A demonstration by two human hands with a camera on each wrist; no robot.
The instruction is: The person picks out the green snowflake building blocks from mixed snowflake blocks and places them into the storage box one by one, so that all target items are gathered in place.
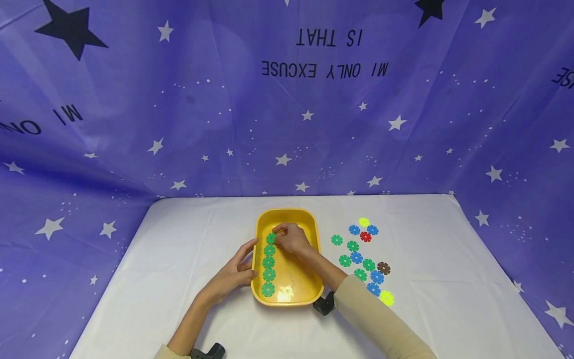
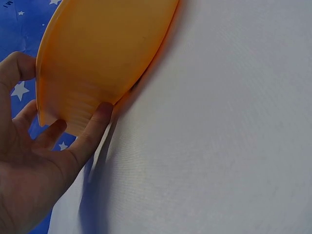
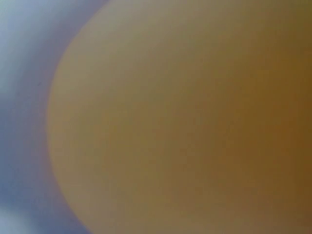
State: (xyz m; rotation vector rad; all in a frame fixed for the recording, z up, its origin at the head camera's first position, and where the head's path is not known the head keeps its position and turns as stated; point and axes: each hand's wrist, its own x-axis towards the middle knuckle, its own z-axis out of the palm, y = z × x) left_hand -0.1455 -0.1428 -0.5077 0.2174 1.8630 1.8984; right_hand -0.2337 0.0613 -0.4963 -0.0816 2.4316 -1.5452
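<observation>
A yellow plastic tray (image 1: 299, 276) stands on the table. Along its left side, several green notched plastic discs (image 1: 268, 275) lie in a column. At the far end of that column, my right hand (image 1: 292, 239) is inside the tray, its thumb and fingers pinching the right edge of the farthest green disc (image 1: 271, 238). My left hand (image 1: 230, 275) touches the tray's left side from outside. In the left wrist view, that hand's spread fingertips rest against the tray wall (image 2: 105, 46). The right wrist view holds only a blurred yellow surface (image 3: 185, 122), without the hand.
Right of the tray, loose discs are scattered: green (image 1: 368, 265), blue (image 1: 376, 277), red (image 1: 365, 237), brown (image 1: 383, 268) and yellow (image 1: 386, 298). A white cloth (image 1: 457, 299) covers the table. Purple star-printed fabric (image 1: 251, 149) hangs behind and at the sides.
</observation>
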